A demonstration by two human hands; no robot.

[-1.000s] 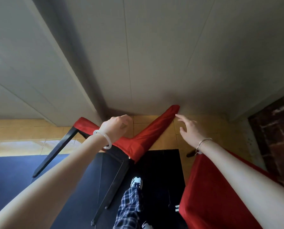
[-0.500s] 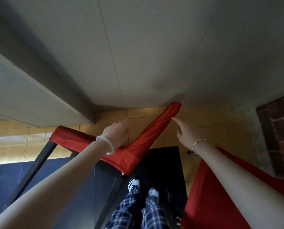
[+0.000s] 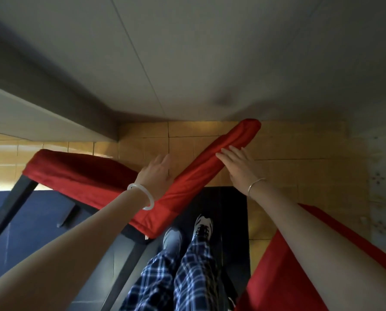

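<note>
A red-cushioned chair (image 3: 79,173) with black legs stands in front of me, its red padded back (image 3: 212,162) running diagonally up to the right. My left hand (image 3: 157,173), with a white bangle on the wrist, lies with straight fingers at the inner corner where seat and back meet. My right hand (image 3: 239,167), with a thin bracelet, rests flat on the right side of the red back, fingers extended. Neither hand holds anything.
A second red cushion (image 3: 284,265) sits at the lower right under my right forearm. A pale wall (image 3: 187,52) rises just behind the chair. The floor has yellow tiles (image 3: 299,171) and a dark mat (image 3: 230,209); my plaid-trousered legs stand on it.
My left hand has uncurled from a loose fist to straight fingers. My right hand has moved onto the chair back. The view has shifted closer to the chair.
</note>
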